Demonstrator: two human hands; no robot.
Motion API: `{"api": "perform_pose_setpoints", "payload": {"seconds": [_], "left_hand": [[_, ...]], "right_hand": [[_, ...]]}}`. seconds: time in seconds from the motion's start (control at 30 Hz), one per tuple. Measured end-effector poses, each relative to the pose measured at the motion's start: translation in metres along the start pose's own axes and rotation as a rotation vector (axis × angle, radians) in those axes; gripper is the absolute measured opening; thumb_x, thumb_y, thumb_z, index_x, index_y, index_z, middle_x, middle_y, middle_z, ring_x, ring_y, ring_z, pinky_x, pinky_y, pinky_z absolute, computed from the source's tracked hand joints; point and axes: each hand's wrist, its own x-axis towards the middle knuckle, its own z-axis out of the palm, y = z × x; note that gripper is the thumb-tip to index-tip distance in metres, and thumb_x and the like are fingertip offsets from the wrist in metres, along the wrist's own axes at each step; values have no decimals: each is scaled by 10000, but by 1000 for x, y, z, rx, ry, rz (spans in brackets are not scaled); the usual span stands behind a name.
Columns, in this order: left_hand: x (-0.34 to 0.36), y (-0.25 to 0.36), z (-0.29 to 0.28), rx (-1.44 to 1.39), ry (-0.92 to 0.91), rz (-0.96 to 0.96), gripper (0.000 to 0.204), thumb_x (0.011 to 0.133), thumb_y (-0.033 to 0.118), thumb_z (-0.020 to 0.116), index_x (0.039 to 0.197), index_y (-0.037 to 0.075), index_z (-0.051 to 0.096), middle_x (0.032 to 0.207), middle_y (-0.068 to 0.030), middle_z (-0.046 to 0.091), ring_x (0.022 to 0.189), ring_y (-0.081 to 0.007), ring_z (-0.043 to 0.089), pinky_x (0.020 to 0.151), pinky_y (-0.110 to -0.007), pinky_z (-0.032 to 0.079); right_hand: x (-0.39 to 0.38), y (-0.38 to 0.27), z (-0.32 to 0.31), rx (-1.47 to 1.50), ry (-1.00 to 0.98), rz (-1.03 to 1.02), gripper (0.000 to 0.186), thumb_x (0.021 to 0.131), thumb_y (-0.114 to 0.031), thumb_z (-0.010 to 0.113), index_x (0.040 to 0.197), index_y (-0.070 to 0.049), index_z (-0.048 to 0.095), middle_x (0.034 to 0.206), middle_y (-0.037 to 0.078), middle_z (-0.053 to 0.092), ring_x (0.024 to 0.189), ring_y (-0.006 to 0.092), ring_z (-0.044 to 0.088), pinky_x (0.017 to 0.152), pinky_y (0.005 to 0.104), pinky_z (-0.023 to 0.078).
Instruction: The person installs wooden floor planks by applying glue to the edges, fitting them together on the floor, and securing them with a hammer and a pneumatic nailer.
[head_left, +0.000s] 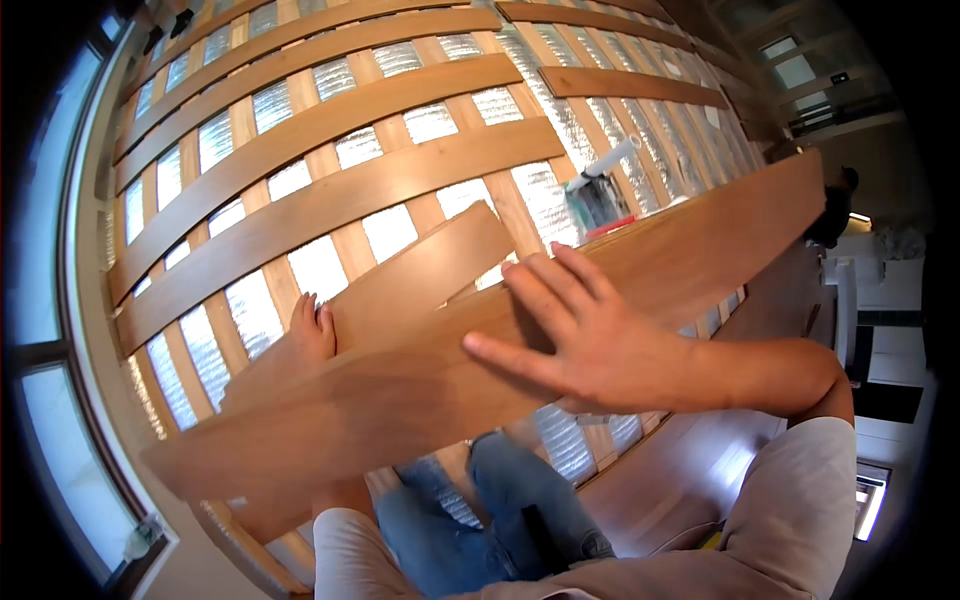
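A long brown wooden floor plank (350, 410) slants across the view in front of me, rising to the right, with its broad face toward me. My right hand (590, 330) lies flat on this face, thumb and fingers spread, fingertips at the far edge. Below the long plank my left forearm passes out of sight, and my left hand (312, 330) shows past its far edge. Its visible fingers are stretched out against a second, shorter-looking plank (420, 260); the palm is hidden. This second plank lies partly covered by the long one.
Several planks (380, 185) lie spaced across pale battens (352, 250) with silvery foil (320, 265) between them. A clear container (595, 200) with a white tube (610, 160) and a red object (610, 228) stands beyond the long plank. Windows (75, 440) line the left; more boards (650, 485) lie right.
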Motion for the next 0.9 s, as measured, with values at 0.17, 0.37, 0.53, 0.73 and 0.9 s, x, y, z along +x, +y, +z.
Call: {"api": "perform_pose_setpoints", "payload": {"seconds": [0.17,0.37,0.53,0.73,0.9], "left_hand": [[-141,50,-58,-1552,-77,-325,457,1079,376,433,1366,57,590,1473,-157,520,1352,-327,494,1185,-410,326],[-307,-4,-165,-2074,193,-442,615,1068,466,365,1544,77,343,1613,-114,350,1475,-341,316,1235,-513,210],[-404,-17,-211,-1801,507,-446,534,1079,426,427,1512,115,410,1523,-80,485,1386,-302,458,1153,-476,375],[-491,-41,-277,-1551,376,-455,425,1070,362,501,1394,92,448,1314,-89,601,1220,-269,587,1067,-467,459],[-486,-41,-282,-1484,-40,-109,349,994,295,595,1215,27,628,1217,-120,681,1141,-256,638,1062,-414,481]], "right_hand": [[-108,-40,24,178,-191,170,1172,567,-375,915,1568,-167,342,1416,395,374,1350,524,372,1138,653,240],[-206,-135,93,233,-262,331,1225,531,-369,937,1582,-219,325,1529,383,259,1420,545,279,1181,647,194],[-274,-248,122,175,-177,310,1235,486,-314,940,1570,-207,357,1527,343,286,1407,523,299,1171,611,241],[-310,-311,131,60,-6,324,1272,459,-261,944,1577,-210,339,1532,315,314,1387,496,361,1141,586,316],[-341,-300,120,-51,24,344,1268,481,-267,922,1592,-216,315,1521,325,341,1392,513,361,1153,568,315]]}}
